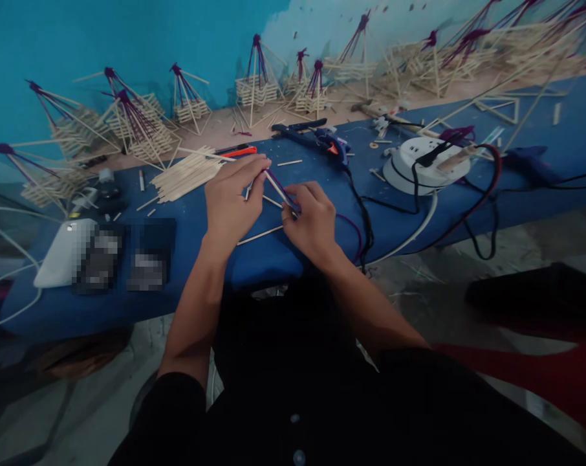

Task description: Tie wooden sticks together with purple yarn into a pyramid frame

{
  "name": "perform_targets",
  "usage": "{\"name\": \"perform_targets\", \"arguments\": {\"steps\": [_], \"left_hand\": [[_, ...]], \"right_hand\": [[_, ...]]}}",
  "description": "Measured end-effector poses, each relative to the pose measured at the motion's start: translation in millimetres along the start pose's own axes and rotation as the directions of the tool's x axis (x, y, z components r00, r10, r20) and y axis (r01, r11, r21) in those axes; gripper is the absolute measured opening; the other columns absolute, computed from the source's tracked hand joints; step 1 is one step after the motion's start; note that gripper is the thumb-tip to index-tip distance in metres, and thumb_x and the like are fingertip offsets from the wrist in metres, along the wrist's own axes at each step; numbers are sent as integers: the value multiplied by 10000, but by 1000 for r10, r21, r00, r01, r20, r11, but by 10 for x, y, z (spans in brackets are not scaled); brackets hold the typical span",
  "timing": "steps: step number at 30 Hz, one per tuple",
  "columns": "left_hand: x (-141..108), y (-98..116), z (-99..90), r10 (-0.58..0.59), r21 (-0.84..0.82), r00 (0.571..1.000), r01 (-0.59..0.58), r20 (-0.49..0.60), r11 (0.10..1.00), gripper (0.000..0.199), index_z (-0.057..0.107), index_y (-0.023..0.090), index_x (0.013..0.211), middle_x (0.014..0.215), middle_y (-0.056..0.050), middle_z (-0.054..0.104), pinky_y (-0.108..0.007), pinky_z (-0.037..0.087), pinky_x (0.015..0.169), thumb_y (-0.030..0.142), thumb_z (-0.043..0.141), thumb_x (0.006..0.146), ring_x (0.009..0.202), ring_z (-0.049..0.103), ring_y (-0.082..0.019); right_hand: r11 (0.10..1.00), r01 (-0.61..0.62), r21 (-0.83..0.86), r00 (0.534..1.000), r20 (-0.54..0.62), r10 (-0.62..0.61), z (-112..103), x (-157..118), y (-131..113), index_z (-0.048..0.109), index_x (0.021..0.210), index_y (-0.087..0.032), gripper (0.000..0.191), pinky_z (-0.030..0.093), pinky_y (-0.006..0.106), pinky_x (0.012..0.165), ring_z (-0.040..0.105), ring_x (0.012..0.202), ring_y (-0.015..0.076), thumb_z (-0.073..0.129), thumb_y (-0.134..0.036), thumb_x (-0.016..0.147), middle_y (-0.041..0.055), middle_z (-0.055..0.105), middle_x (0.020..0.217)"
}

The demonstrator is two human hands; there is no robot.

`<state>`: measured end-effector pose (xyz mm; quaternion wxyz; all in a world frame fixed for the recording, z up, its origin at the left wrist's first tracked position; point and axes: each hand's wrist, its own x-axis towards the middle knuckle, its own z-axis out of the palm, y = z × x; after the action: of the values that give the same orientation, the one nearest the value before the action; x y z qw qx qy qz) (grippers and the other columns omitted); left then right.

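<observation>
My left hand (233, 197) pinches the upper end of a thin wooden stick wrapped in purple yarn (276, 186), over the blue table (322, 213). At the stick's lower end my right hand (310, 220) grips the yarn-wrapped part, and a purple yarn strand (351, 226) trails off to the right. Another bare stick (260, 235) lies on the table under my hands.
A pile of loose sticks (189, 173) lies left of my hands. A glue gun (329, 145) and a white extension reel (426, 162) with cables sit to the right. A white device (63, 252) is at the left. Several stick-and-yarn models (138, 126) line the back.
</observation>
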<state>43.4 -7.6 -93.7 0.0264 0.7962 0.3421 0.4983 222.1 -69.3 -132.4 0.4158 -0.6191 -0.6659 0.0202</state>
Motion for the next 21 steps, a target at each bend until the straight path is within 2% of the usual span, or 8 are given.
{"name": "perform_targets", "arguments": {"steps": [2,4,8,11,14,16,19,21], "left_hand": [[1,2,5,-8,-9,1000,8,-1,1000,274,823,309,1254,1337,-67,870,-480,620,1240,380,585,1138,1330,804,-256],[-1,-7,11,-22,-39,1000,22,6,999,265,821,308,1256,1356,-70,864,-492,610,1254,411,611,1132,1338,800,-265],[-10,-55,23,-13,-65,1000,14,17,998,289,817,316,1280,1379,-69,854,-482,598,1270,440,594,1142,1362,788,-267],[-21,-86,30,17,-59,1000,-15,19,998,302,814,331,1294,1394,-63,847,-473,588,1281,418,559,1159,1372,783,-259],[-29,-83,29,20,-48,1000,-19,25,999,299,807,320,1309,1409,-68,841,-488,577,1287,411,564,1161,1382,777,-266],[-29,-65,24,15,-37,1000,-15,23,999,293,806,303,1307,1400,-70,844,-488,581,1278,406,574,1161,1374,781,-265],[-18,-35,9,29,-33,1000,-28,3,999,275,819,293,1274,1367,-64,859,-456,604,1244,371,582,1159,1328,803,-246],[-8,-18,-4,31,-39,1000,-31,-5,999,265,831,291,1254,1353,-60,865,-442,613,1229,351,594,1153,1310,812,-239]], "right_hand": [[1000,-11,9,999,53,10,14,5,3,776,1305,-175,400,606,428,1056,777,1128,296,484,-242,1041,152,811,1206],[999,-22,50,997,80,18,33,1,13,745,1361,-175,417,607,418,1042,800,1097,282,495,-217,1031,128,840,1182],[990,-3,141,996,86,-10,85,-7,79,652,1388,-194,545,612,372,957,814,974,242,532,-70,871,61,848,1060],[977,46,208,995,83,-64,131,9,152,603,1360,-228,557,612,357,908,784,881,219,558,-63,830,17,808,967],[950,93,298,992,49,-112,182,37,208,550,1439,-257,600,643,389,876,738,833,204,677,-176,858,45,782,1148],[939,128,318,990,9,-138,209,50,228,510,1519,-273,723,666,435,864,723,856,218,801,-308,859,96,733,1323],[939,198,281,980,-69,-187,202,48,227,495,1591,-260,916,678,518,910,730,1049,312,917,-564,836,173,677,1440],[942,226,249,972,-119,-202,148,31,201,546,1596,-246,952,673,552,951,707,1174,362,886,-724,845,204,664,1463]]}}
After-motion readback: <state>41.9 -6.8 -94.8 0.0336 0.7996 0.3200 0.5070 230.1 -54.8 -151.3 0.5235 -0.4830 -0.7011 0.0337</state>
